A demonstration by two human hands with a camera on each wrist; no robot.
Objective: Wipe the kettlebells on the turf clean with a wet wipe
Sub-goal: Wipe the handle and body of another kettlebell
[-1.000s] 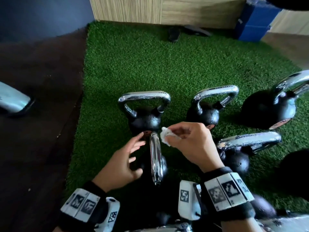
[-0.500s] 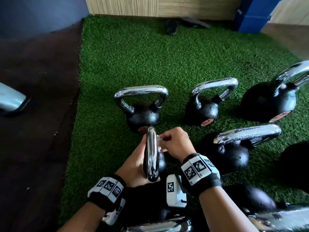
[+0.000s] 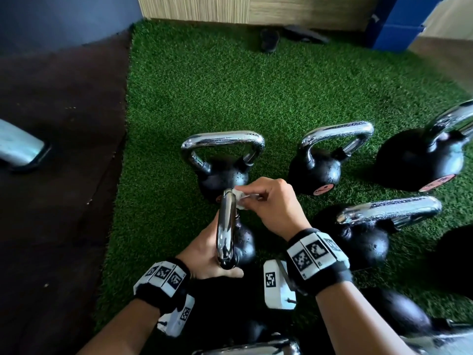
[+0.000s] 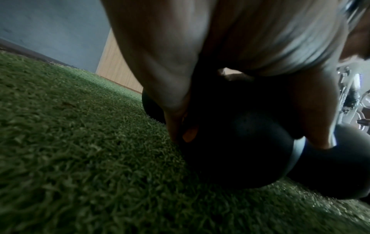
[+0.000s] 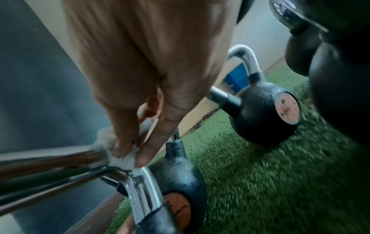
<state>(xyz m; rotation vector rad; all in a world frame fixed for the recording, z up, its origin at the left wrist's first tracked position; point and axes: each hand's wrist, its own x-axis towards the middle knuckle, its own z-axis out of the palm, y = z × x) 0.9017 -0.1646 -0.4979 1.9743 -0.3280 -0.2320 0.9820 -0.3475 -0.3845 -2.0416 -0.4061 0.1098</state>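
Observation:
A small black kettlebell [image 3: 244,245] with a chrome handle [image 3: 226,229] stands on the green turf [image 3: 204,85] in front of me. My left hand [image 3: 204,254] cups its black ball [image 4: 236,150] from the left, fingers curled round it. My right hand [image 3: 268,206] pinches a crumpled white wet wipe [image 3: 239,198] and presses it on the far end of that handle; the right wrist view shows the wipe [image 5: 118,156] wrapped on the chrome bar [image 5: 50,156] under my fingertips [image 5: 144,156].
Several more black kettlebells stand around: one straight behind [image 3: 222,160], one to the right of it [image 3: 322,165], a big one far right [image 3: 422,160], one at my right [image 3: 368,231]. Dark flooring [image 3: 58,201] borders the turf on the left. A blue box [image 3: 399,24] stands by the wooden wall.
My left hand went from hovering open beside the kettlebell to cupping its ball. My right hand brought the wipe down onto the handle and has slid it to the far end.

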